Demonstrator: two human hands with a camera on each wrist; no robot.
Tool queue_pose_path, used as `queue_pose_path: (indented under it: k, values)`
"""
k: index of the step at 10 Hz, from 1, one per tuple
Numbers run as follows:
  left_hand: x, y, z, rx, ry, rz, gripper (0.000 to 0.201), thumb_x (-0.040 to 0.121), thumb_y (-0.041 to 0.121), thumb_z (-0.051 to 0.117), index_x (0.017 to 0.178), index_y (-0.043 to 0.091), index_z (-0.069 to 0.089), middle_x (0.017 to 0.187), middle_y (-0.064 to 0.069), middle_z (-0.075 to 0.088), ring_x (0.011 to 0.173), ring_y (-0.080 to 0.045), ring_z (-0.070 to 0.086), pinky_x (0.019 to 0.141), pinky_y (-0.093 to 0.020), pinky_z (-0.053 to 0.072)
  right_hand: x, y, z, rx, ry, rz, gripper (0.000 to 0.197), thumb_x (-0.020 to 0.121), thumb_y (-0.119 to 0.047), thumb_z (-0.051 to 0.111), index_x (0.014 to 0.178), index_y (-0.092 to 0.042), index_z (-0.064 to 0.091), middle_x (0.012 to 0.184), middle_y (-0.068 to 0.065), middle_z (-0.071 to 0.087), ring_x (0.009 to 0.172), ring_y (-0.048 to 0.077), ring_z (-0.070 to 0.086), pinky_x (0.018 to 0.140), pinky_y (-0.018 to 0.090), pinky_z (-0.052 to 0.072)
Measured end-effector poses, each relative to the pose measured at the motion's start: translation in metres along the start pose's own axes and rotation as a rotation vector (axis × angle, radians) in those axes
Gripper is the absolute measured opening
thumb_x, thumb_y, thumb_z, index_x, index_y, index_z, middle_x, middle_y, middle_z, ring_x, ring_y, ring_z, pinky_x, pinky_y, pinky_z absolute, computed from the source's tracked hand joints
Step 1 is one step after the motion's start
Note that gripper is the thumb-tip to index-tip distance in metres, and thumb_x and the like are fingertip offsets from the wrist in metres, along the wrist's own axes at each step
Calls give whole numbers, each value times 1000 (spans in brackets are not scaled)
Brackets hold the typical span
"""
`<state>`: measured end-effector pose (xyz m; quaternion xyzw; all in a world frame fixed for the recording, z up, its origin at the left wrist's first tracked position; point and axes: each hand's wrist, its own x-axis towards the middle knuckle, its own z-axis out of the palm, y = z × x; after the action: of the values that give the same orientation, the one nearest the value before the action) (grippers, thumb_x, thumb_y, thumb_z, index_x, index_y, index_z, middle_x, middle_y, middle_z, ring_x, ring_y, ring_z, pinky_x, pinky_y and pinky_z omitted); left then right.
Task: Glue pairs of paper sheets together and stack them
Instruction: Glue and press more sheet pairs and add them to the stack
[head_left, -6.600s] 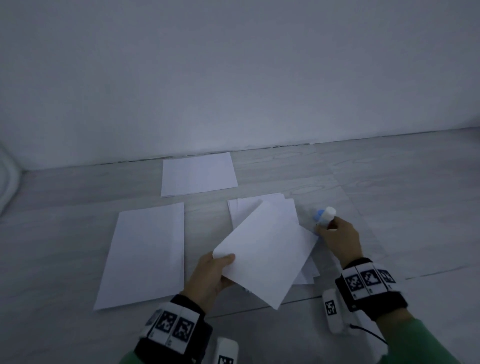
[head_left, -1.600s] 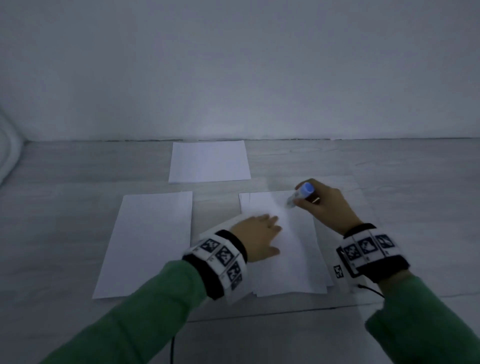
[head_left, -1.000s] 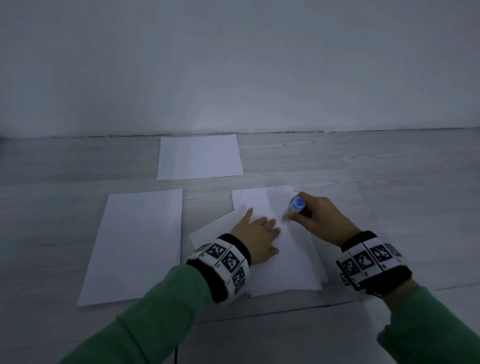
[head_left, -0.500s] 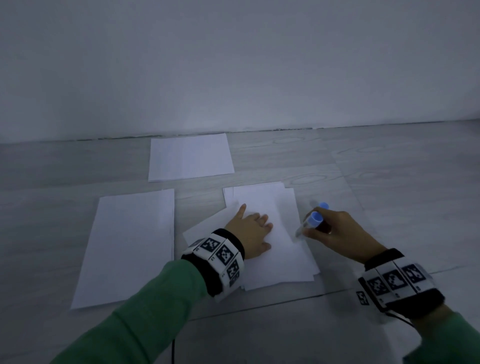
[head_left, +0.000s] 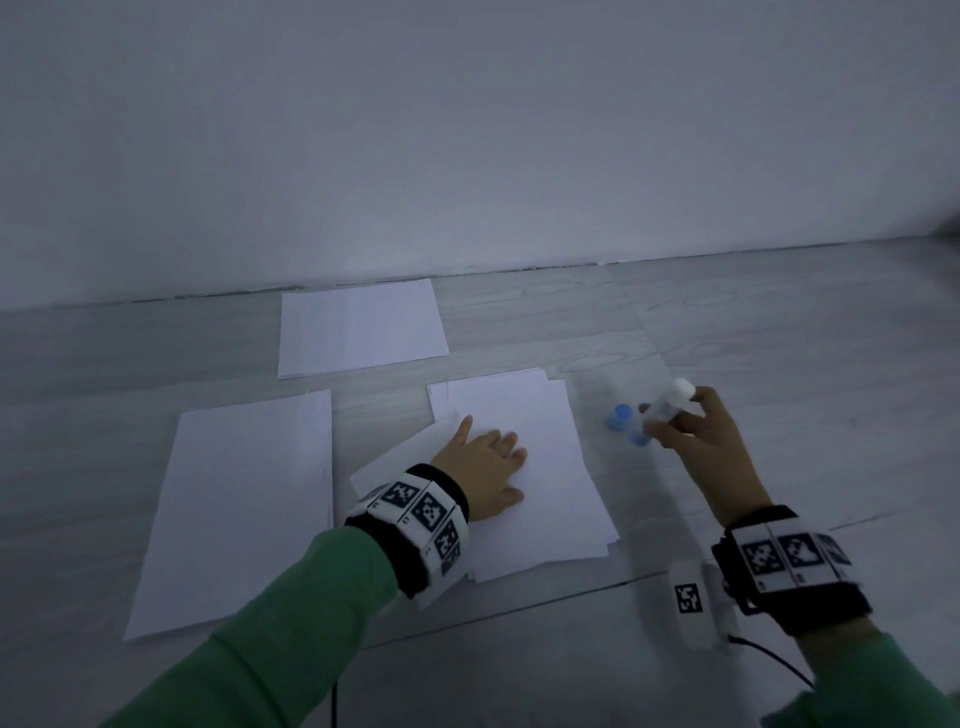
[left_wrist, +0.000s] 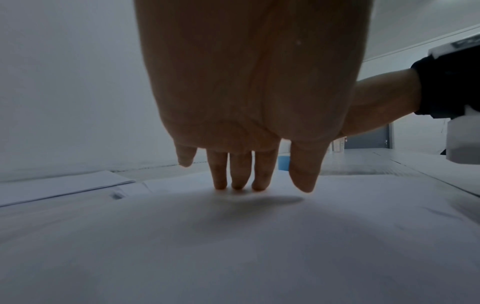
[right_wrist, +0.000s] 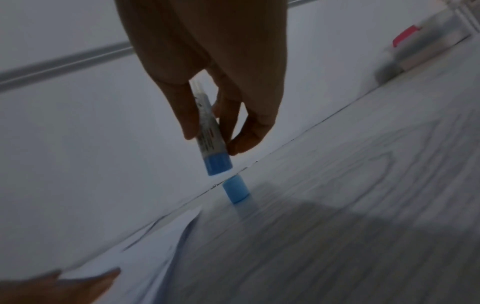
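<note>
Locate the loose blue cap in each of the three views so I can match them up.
Head: the blue cap stands on the floor right of the paper pile, just left of the glue stick.
Left wrist: a blue sliver shows between the fingers, beyond the paper.
Right wrist: centre frame, on the floor directly below the glue stick's blue end.
Shared landmark: the paper pile under the left hand.

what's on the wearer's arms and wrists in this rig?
Green long sleeves on both arms. Each wrist carries a black band: left wristband, right wristband, each faced with white tiles printed with black square fiducial markers. A white pod with its own marker hangs beside the right band, trailing a thin black cable.
</note>
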<state>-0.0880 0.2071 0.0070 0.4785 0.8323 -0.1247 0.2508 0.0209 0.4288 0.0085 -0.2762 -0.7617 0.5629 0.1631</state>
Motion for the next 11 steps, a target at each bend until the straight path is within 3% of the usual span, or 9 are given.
queue_pose_path:
  k: [2, 4, 5, 6, 7, 8, 9, 10, 11]
  values:
    - [0, 0, -1, -8, -8, -2, 59, 101, 41, 23, 151, 14, 3, 159, -5, -4, 146, -19, -2, 114, -47, -11, 4, 6, 10, -386, 51, -68, 28, 79, -8, 72, 95, -9, 49, 89, 6, 60, 79, 18, 57, 58, 14, 37]
    - [1, 1, 0, -19, -4, -9, 60, 101, 42, 23, 151, 14, 4, 159, -6, -3, 146, -19, -2, 114, -48, -11, 3, 10, 10, -411, 30, -82, 32, 77, -6, 74, 97, -6, 49, 88, 7, 61, 84, 24, 62, 59, 19, 39]
    - [2, 1, -2, -21, 2, -13, 59, 101, 42, 22, 150, 14, 7, 159, -6, -1, 146, -20, 1, 114, -49, -11, -1, 7, 9, -330, 26, -42, 56, 73, -7, 78, 117, -8, 43, 103, 8, 58, 91, 23, 58, 69, 23, 41]
    - [3, 1, -3, -43, 26, -17, 57, 101, 41, 23, 150, 14, 13, 159, -6, 4, 146, -20, 6, 114, -49, -12, -15, -3, 7, -255, 229, -158, 72, 69, -15, 81, 127, -10, 38, 114, 6, 47, 97, 19, 49, 79, 32, 43]
    - [1, 0, -2, -142, 112, -22, 53, 101, 40, 26, 147, 13, 26, 158, -5, 11, 145, -19, 10, 115, -47, -10, -38, -21, 16, -373, 378, -496, 36, 80, -17, 71, 107, -4, 52, 99, 7, 52, 88, 21, 52, 73, 29, 41]
    - [-9, -7, 4, -286, 267, -55, 49, 101, 37, 32, 144, 13, 33, 157, -3, 13, 144, -16, 12, 117, -40, -3, -55, -36, 47, -508, 60, -747, 11, 81, 4, 63, 89, -3, 62, 86, 9, 60, 81, 21, 53, 74, 23, 38]
    - [-36, -29, 19, -387, 351, -121, 48, 99, 34, 42, 143, 16, 36, 154, -2, 23, 140, -16, 24, 115, -31, 12, -64, -43, 88, -617, -416, -689, 23, 84, 6, 55, 100, -7, 66, 99, 9, 65, 96, 25, 56, 82, 24, 41]
    - [-80, -60, 41, -481, 312, -208, 51, 92, 34, 55, 139, 18, 42, 150, -1, 30, 136, -16, 27, 110, -24, 20, -65, -36, 126, -799, -659, -671, 38, 91, -3, 42, 124, -14, 57, 128, 1, 55, 118, 18, 45, 96, 24, 37]
    - [-122, -85, 64, -487, 246, -296, 63, 84, 39, 66, 139, 21, 41, 149, 1, 30, 134, -16, 27, 109, -26, 25, -62, -35, 146, -1012, -685, -624, 44, 92, -10, 37, 133, -20, 47, 132, -2, 48, 120, 16, 41, 93, 26, 39]
